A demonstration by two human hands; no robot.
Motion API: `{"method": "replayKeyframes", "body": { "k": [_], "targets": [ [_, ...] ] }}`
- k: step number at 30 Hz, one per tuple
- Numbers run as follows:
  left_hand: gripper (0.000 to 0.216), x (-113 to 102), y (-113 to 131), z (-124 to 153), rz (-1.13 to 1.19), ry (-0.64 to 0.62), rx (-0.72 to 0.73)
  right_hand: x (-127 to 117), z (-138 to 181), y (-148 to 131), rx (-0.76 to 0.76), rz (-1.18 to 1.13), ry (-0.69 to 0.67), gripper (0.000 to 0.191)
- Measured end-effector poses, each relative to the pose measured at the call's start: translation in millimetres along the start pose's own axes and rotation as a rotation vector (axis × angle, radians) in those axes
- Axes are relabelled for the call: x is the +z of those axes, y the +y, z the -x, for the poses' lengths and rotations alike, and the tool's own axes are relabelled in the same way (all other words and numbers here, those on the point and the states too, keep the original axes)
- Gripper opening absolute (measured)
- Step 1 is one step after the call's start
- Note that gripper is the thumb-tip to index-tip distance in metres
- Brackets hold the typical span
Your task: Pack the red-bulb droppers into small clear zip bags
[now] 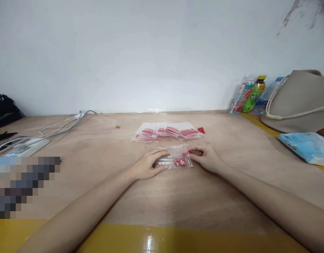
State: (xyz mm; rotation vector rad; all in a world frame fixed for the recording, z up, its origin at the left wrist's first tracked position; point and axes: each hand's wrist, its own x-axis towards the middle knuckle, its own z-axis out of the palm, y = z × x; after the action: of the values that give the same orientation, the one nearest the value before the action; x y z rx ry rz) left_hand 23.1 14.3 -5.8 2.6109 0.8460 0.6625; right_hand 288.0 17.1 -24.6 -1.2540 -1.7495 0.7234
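1. Seemingly midway through loading a clear zip bag [172, 154], laid flat on the counter [140, 200] between both hands, with small red pieces [179, 162] already showing near its right end.
2. Pinching a red piece [187, 153] between thumb and fingers of the right hand [206, 156], just at the bag's right end; cannot tell whether fully past the mouth.
3. Spreading the left hand [148, 165], thumb and fingers well apart, over the bag's left end; looks like steadying the plastic rather than gripping.
4. As a judgement, calls next for holding the bag down, pushing the piece well inside, then letting go without dragging anything back out.
5. Mind the row of overlapping bags [167, 131] just beyond, and the red items [201, 130] at its right end, too small to identify.
6. Find open room toward the near yellow strip [135, 235], and sideways as far as the power strip [37, 145] on the left and blue packet [306, 146] on the right.
7. Stop short of the wall [151, 56] behind.
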Motion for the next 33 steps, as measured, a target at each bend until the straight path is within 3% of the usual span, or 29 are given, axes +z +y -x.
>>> {"method": "replayKeyframes", "body": {
  "k": [5,11,15,19,25,33],
  "targets": [
    [0.045,0.3,0.6,-0.8,0.002,0.006,-0.001,9.7,-0.6,-2.7,0.062,-0.044,-0.11,0.027],
    [0.046,1.4,-1.8,0.2,-0.01,0.0,-0.015,5.7,-3.4,-6.6,0.038,-0.106,-0.058,0.028],
    [0.044,1.4,-3.1,0.2,-0.024,-0.014,-0.028,-23.7,-18.9,2.9,0.038,0.112,0.166,0.022],
    [0.043,2.0,-3.1,-0.3,-0.027,-0.007,-0.011,-59.3,-34.1,29.3,0.219,0.406,0.368,0.02],
    [0.039,2.0,-1.5,0.0,-0.029,0.001,0.045,-69.7,-38.7,44.9,0.445,0.481,0.203,0.035],
    [0.041,1.5,-1.7,0.4,-0.02,-0.03,0.028,-67.0,-42.7,36.0,0.605,0.429,0.083,0.028]
  ]
}}
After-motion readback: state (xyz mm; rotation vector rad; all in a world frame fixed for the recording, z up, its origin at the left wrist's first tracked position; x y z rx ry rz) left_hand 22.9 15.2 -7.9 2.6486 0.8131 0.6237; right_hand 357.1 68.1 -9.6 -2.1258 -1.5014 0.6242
